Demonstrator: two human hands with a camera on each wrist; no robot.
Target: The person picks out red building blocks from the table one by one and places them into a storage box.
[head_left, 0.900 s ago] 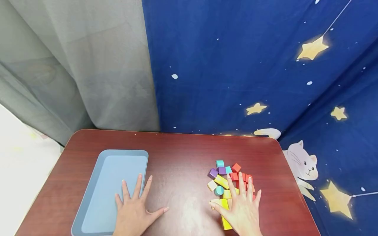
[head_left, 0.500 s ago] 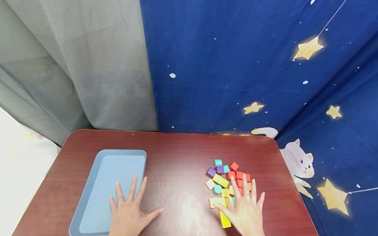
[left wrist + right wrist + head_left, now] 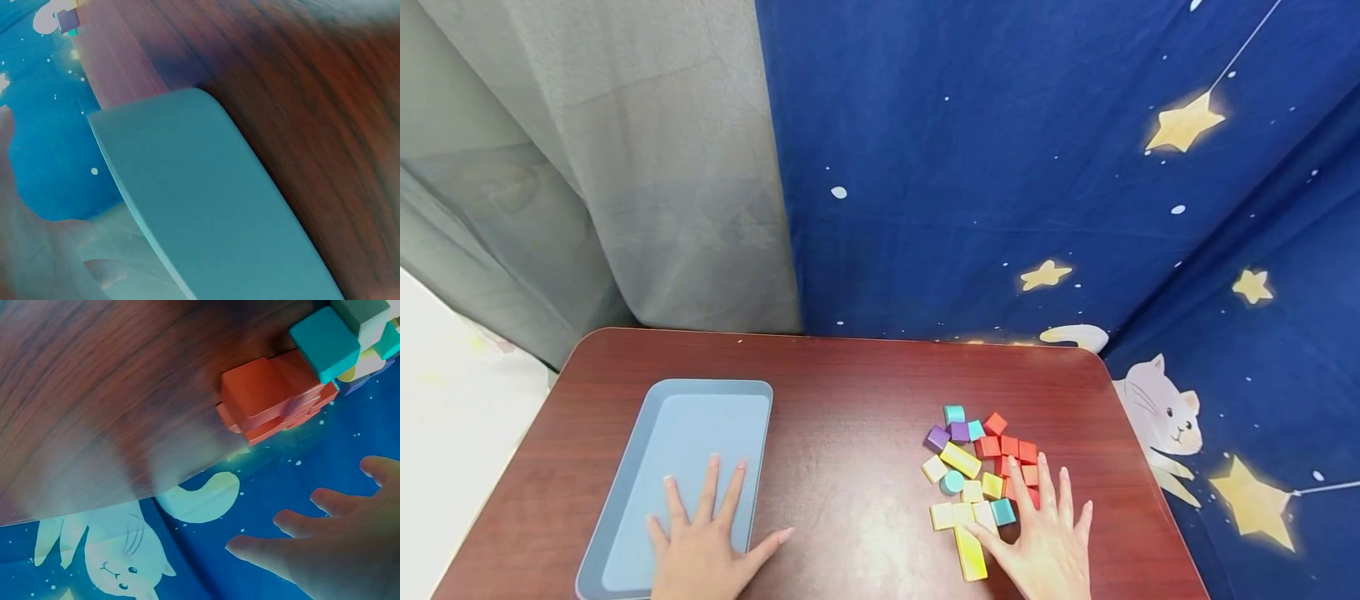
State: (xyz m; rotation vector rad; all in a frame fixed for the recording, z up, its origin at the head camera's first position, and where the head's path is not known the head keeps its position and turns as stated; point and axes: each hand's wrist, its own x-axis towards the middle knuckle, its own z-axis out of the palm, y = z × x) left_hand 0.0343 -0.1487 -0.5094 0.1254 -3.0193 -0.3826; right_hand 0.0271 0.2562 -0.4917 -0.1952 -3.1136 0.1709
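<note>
My left hand (image 3: 703,537) is spread over the near part of a light blue tray (image 3: 688,417), its thumb reaching past the tray's right side. In the left wrist view the tray's outer wall (image 3: 200,194) fills the middle, with fingers at the lower left. My right hand (image 3: 1045,542) is spread at the near right of a cluster of toy blocks, its fingertips overlapping the red blocks (image 3: 1009,446). Near its thumb lie a long yellow block (image 3: 971,554) and a teal block (image 3: 1003,511). Neither hand grips anything.
More blocks lie farther back: purple ones (image 3: 937,437), a teal cylinder (image 3: 952,482), a yellow bar (image 3: 960,460) and pale wooden ones (image 3: 935,468). All rest on a dark red-brown table (image 3: 850,417). Behind it hang a grey curtain (image 3: 685,167) and a blue starry curtain (image 3: 925,167).
My left hand has shifted left, farther over the tray. My right hand has moved right, uncovering more of the yellow, teal and red blocks. The blocks themselves stay put.
</note>
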